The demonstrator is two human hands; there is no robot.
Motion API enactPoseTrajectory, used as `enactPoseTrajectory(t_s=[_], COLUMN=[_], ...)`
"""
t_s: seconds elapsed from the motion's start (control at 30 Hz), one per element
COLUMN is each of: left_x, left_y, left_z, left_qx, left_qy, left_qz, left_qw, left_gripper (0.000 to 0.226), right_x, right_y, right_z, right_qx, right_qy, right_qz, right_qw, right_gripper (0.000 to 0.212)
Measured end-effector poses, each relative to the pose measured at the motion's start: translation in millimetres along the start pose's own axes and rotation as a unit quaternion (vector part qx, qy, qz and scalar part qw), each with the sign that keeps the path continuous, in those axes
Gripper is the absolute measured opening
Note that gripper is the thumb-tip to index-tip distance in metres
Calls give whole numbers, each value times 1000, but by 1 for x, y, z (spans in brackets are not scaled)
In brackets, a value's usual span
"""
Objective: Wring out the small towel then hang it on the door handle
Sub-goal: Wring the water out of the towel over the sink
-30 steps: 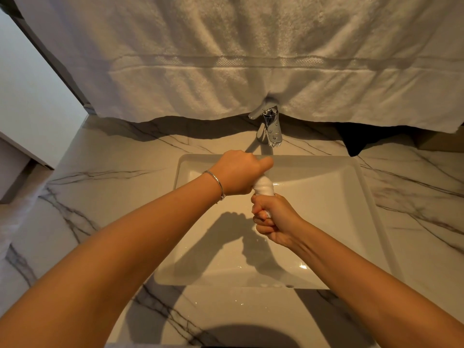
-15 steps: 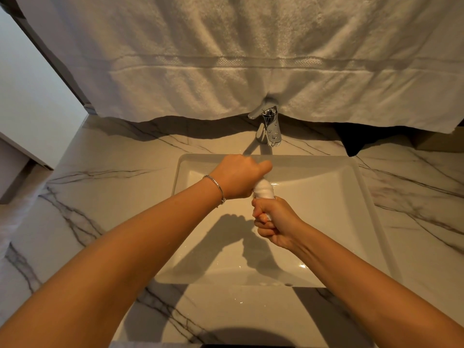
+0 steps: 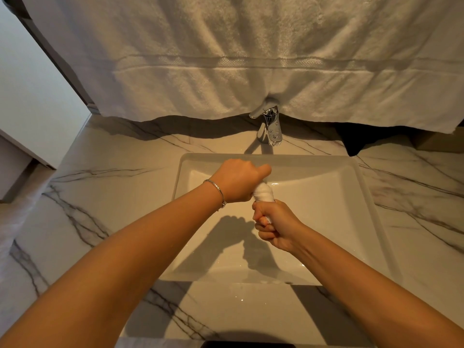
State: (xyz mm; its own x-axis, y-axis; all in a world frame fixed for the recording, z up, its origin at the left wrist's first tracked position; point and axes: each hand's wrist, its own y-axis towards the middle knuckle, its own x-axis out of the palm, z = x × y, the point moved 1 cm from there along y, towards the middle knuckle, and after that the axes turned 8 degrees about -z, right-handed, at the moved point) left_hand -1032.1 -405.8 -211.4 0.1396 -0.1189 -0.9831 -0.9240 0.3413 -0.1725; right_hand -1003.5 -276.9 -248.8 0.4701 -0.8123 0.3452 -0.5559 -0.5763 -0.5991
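The small white towel (image 3: pixel 263 193) is twisted into a tight roll, held over the white rectangular sink (image 3: pixel 371 222). My left hand (image 3: pixel 238 179) grips its far end in a fist, a thin bracelet on the wrist. My right hand (image 3: pixel 275 226) is clenched around its near end, just below and touching the left fist. Only a short stretch of towel shows between the two fists. No door handle is in view.
A chrome faucet (image 3: pixel 270 126) stands behind the sink. A large white towel (image 3: pixel 251 59) hangs across the back, covering the wall above the marble counter (image 3: pixel 113 184). A dark object (image 3: pixel 356 139) lies at the back right. A pale wall panel (image 3: pixel 32 101) is at the left.
Both fists with the towel have shifted slightly toward me over the basin. The grip on the towel is unchanged.
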Motion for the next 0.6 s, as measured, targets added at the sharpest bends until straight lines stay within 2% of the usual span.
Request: enactPoseTrajectory(t_s=[0.07,0.1,0.17,0.2,0.27,0.3,0.33,0.4,0.5,0.6], left_x=[3,5,10,13,18,19,20,19,14,8], left_y=[-2,-4,-8,-11,-16,-19,-21,-25,-33,-40], left_z=[-1,-2,-5,-5,-4,-3,-3,-3,-8,-9], left_qx=[-6,-11,-16,-16,-14,-13,-13,-23,-47,-55], left_qy=[-21,-43,-110,-150,-216,-235,-243,-243,-249,-256], left_qz=[0,-2,-19,-38,-88,-106,-113,-95,-25,27], left_qw=[1000,999,994,988,972,966,963,965,967,965], left_gripper=[32,30,26,25,26,28,29,33,39,39], right_x=[-3,-6,-13,-18,-24,-27,-29,-30,-27,-23], right_y=[0,-1,-2,-3,-5,-6,-9,-14,-18,-20], right_z=[-2,-6,-21,-30,-45,-49,-52,-54,-56,-58], right_qx=[-13,-24,-47,-56,-63,-67,-80,-135,-216,-254], right_qy=[-66,-135,-332,-444,-630,-689,-724,-739,-730,-730], right_qz=[10,19,34,31,14,18,29,65,98,106], right_qw=[998,990,942,894,774,722,684,657,641,625], right_gripper=[24,23,22,19,12,16,21,26,24,24])
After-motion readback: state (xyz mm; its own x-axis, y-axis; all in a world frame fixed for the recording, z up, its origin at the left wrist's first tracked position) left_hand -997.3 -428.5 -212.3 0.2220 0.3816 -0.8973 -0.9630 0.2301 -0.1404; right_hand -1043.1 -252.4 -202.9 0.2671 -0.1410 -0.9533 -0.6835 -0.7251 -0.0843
